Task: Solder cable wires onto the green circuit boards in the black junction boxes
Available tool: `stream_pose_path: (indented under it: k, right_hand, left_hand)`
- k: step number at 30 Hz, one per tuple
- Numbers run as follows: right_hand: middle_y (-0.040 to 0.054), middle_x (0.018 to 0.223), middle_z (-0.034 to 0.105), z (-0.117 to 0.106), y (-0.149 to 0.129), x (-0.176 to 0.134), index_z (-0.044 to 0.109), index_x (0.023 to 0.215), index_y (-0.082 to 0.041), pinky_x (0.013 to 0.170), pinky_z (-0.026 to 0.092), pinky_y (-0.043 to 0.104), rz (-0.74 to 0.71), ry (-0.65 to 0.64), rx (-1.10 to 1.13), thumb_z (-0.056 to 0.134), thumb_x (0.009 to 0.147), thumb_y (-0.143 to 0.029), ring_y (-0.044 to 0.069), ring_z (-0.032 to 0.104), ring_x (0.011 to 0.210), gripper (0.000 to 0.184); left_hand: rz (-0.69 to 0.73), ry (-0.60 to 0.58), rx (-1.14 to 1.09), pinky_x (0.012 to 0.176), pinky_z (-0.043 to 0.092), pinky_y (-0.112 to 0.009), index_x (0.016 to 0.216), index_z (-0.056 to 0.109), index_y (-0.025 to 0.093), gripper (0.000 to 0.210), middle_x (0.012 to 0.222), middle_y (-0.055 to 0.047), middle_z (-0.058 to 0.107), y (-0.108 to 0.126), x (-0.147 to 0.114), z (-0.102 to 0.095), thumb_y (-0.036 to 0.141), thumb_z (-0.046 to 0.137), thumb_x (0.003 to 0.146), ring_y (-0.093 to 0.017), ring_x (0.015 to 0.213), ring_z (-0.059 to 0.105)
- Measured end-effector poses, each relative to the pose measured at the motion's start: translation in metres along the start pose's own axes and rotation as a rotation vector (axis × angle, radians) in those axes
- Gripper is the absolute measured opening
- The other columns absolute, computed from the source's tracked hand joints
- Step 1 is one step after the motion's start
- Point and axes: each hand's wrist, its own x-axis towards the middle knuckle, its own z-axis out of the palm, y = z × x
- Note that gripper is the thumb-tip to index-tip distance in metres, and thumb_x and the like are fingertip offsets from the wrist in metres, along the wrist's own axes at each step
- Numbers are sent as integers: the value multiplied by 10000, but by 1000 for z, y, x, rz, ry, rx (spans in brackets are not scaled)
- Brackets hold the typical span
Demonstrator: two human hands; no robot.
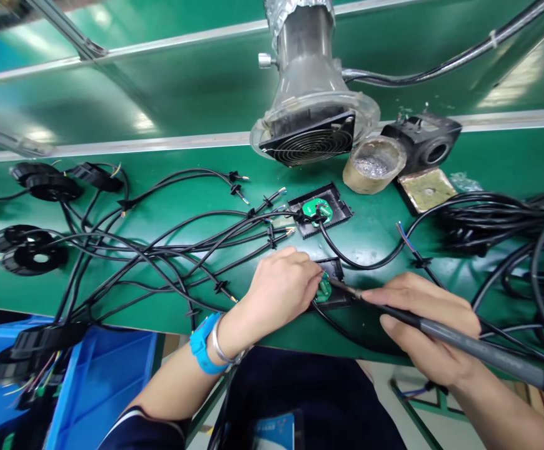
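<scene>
The head camera looks down across the green workbench [375, 228].

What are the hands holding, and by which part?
The right hand holds a soldering iron near the front of its handle. The left hand is at the green board; its grip is hidden.

Green bench [14, 290], black cables [178, 252] sprawled across it, two black casings [340, 212], a round tan tub [361, 179], a black stand [410, 150]
</scene>
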Motion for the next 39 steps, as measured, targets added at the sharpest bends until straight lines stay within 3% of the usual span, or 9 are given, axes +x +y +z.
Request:
stream_pose_path:
  k: [5, 15, 22, 39]
  right_hand:
    - [45, 720, 590, 1, -1, -5, 685, 946, -139, 519, 475, 224, -25, -6, -35, 517, 771, -65, 105, 566, 616, 254]
    - [60, 699, 555, 10, 0, -17, 641, 984, -102, 525, 436, 279, -275, -64, -213, 547, 718, -34, 127, 514, 619, 290]
    - [50, 743, 574, 3, -6, -25, 640, 1018, -142, 552, 477, 280, -202, -19, -224, 539, 749, -33, 128, 549, 642, 307]
    - [55, 766, 604, 9, -2, -19, 654, 1001, -130, 589, 520, 288, -208, -1, -254, 549, 754, -38, 132, 580, 667, 283]
  left_hand:
    - [-8, 13, 6, 629, 373, -280, 769, 655, 191, 202, 687, 3, 601, 0, 2, 1, 276, 520, 892, -157, 700, 494]
    - [-16, 25, 9, 605, 340, -273, 696, 606, 188, 196, 656, 8, 602, 1, 4, 0, 265, 546, 865, -147, 669, 487]
    - [-25, 17, 15, 598, 331, -273, 680, 595, 189, 214, 651, 9, 595, 1, 4, 0, 271, 539, 870, -147, 668, 478]
    - [-16, 31, 15, 595, 346, -271, 667, 600, 180, 227, 637, 1, 592, 1, 4, -1, 260, 531, 869, -145, 650, 478]
